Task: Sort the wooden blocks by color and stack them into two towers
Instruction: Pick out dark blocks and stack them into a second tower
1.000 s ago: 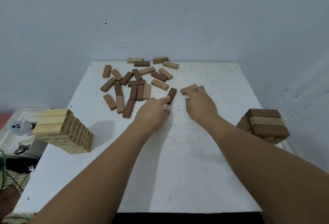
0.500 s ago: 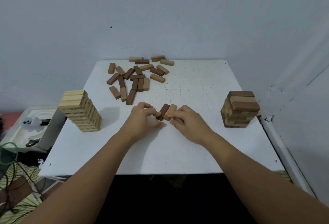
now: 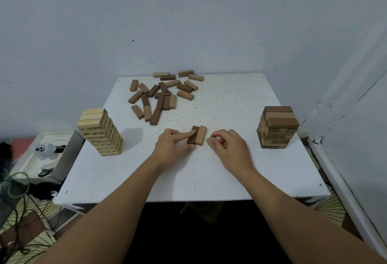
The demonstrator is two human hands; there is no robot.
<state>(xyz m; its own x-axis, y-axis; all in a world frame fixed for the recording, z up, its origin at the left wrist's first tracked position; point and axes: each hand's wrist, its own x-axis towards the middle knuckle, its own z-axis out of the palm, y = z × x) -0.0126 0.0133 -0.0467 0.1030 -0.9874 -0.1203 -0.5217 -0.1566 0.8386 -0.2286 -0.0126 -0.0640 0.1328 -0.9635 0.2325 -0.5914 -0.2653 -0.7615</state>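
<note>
Resting on the white bench (image 3: pixel 230 171), our left hand (image 3: pixel 173 145) pinches the dark brown wooden block (image 3: pixel 192 136) beside the tan wooden block (image 3: pixel 200 135); our right hand (image 3: pixel 227 146) is curled, grasping nothing.

One head cam only, no 2nd view to share. It's looking fwd and down from above the near edge of the table (image 3: pixel 209 171), facing the far wall (image 3: pixel 188 22), both hands close below, wide-angle.
</note>
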